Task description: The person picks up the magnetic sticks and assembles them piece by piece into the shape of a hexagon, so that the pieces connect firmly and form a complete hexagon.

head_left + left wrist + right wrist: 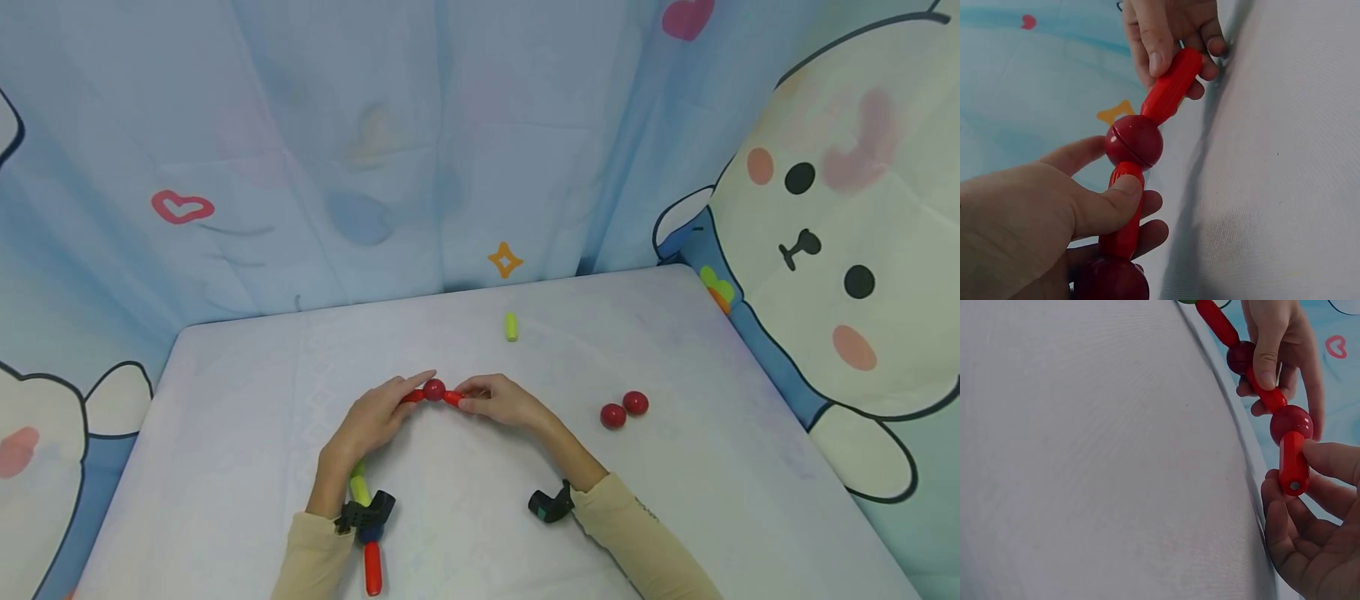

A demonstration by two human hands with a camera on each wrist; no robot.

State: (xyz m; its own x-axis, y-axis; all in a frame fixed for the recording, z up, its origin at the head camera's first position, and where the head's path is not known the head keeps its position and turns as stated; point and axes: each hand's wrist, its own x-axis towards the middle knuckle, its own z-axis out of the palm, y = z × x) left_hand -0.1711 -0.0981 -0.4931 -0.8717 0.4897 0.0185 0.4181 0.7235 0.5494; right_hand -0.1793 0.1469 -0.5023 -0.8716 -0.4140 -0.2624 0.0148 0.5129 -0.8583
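Thumb and fingers of my left hand (pixel 375 412) grip a red rod (pixel 1119 242) that has a dark red ball at each end. The upper ball (pixel 1134 142) joins it to another red rod (pixel 1171 87), whose outer part my right hand (pixel 510 402) pinches between thumb and fingers. A round silvery spot (pixel 1295 485) shows on this rod's free end. Past my left hand, the right wrist view shows the chain going on with a second red ball (pixel 1240 358), a further red rod (pixel 1217 324) and a green piece (pixel 1187 301) at the frame edge.
Two loose red balls (pixel 612 416) lie on the white table (pixel 465 533) to the right. A lime rod (pixel 512 327) lies toward the back. Beside my left forearm, a lime rod (pixel 360 490), dark blue ball (pixel 371 533) and red rod (pixel 372 569) line up.
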